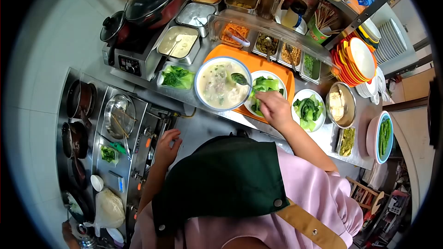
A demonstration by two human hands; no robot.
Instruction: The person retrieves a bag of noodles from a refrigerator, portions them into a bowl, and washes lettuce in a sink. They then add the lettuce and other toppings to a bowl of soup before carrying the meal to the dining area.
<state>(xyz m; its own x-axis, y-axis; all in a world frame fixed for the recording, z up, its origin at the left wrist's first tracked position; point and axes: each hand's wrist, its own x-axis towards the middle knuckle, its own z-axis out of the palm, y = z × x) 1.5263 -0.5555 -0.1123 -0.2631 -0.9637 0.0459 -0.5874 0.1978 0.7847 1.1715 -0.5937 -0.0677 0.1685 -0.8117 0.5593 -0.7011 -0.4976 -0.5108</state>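
Observation:
A large white bowl with a blue rim (pixel 213 83) holds pale soup with pieces in it, and a dark spoon (pixel 239 79) rests at its right side. My right hand (pixel 273 109) is over the front of a white plate of green leafy vegetables (pixel 266 84), its fingers closed near the spoon's handle end; what they pinch is too small to make out. Under the plate and bowl lies an orange tray (pixel 289 71). My left hand (pixel 168 145) hangs below the counter's edge, fingers apart and holding nothing.
Left of the bowl is a container of greens (pixel 176 77). To the right stand another plate of greens (pixel 308 109) and a metal bowl (pixel 341 105). Topping containers (pixel 290 54) line the back. A stove with a red pot (pixel 153 7) is back left.

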